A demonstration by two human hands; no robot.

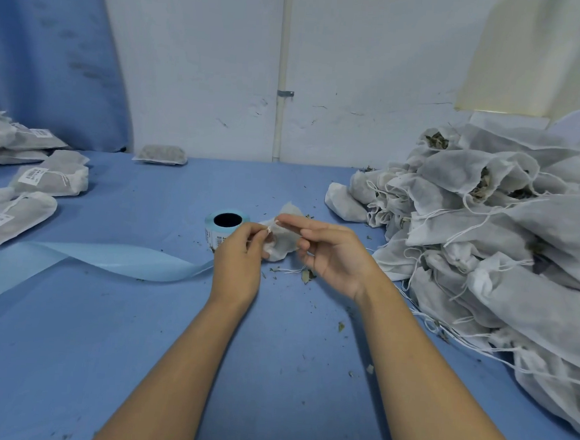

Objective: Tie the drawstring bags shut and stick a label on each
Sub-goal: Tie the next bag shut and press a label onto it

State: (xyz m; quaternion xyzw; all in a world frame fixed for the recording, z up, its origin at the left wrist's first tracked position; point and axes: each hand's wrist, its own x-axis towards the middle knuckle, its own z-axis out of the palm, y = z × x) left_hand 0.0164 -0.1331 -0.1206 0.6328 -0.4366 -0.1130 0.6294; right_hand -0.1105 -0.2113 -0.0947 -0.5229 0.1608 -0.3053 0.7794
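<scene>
A small white drawstring bag [282,240] sits between my hands at the middle of the blue table [136,329]. My left hand [239,264] pinches the bag's neck and string at the fingertips. Fingers of my right hand [327,253] curl round the bag's other side, the index finger stretched toward the left fingertips. A thin white string trails below the bag. Just behind my left hand stands the label roll [226,224], with its pale blue backing strip [114,259] running off to the left.
A big pile of untied white bags [493,241] with loose strings fills the right side. Tied, labelled bags [51,175] lie at the left. One flat bag [161,154] rests by the back wall. Dry leaf crumbs are scattered over the cloth.
</scene>
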